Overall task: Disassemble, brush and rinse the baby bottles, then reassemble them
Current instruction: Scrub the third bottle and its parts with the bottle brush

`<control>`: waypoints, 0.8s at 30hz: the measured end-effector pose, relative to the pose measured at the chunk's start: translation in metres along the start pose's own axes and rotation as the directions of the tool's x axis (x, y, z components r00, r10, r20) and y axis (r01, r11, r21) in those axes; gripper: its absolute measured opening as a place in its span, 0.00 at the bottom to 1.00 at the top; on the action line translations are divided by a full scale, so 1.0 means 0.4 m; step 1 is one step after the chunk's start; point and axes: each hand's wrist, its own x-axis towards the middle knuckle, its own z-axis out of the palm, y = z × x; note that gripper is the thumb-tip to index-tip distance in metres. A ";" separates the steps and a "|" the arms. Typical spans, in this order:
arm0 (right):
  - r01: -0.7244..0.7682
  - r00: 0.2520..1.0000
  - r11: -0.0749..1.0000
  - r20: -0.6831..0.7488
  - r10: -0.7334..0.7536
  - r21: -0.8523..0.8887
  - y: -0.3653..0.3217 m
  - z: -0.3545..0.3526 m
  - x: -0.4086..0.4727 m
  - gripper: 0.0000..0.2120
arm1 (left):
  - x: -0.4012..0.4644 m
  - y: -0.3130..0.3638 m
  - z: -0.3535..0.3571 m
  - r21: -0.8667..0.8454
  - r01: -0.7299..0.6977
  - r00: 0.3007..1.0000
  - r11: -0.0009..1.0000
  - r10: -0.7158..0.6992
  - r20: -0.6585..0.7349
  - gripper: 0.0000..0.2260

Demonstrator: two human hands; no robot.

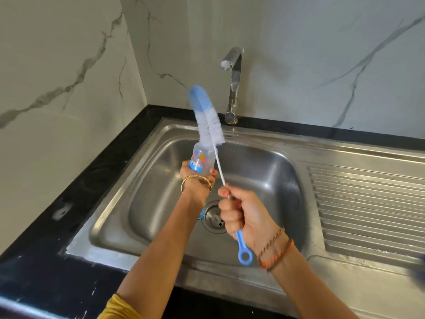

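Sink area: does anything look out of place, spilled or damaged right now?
Nothing is spilled or broken. One small blue piece lies in the sink by the drain, mostly hidden behind the left forearm; I can't identify it.

I see open room across the stainless steel sink basin [264, 180]; only the curved chrome tap [233, 88] stands behind, near the white bristle brush [208, 120].

Both forearms reach forward, toward twelve o'clock. The left hand [195, 180] is raised, its back to the camera, fingers wrapped around a bottle [203, 160]. At its four o'clock, lower and nearer, the right hand [243, 215] is fisted around a brush handle [244, 250], thumb on top.
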 end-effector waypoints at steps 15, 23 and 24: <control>-0.029 1.000 0.984 0.011 0.027 0.175 -0.019 0.001 0.012 0.17 | -0.016 0.006 -0.002 -0.037 0.029 0.999 0.999 -0.029 0.017 0.14; 0.047 0.992 0.997 -0.119 -0.040 0.054 -0.013 -0.021 0.021 0.16 | 0.012 0.027 0.008 0.187 -0.079 0.990 0.979 0.099 -0.100 0.13; 0.119 0.970 0.989 -0.201 -0.136 -0.091 -0.024 -0.021 0.027 0.16 | 0.018 0.024 -0.003 0.280 -0.094 0.982 0.955 0.135 -0.134 0.13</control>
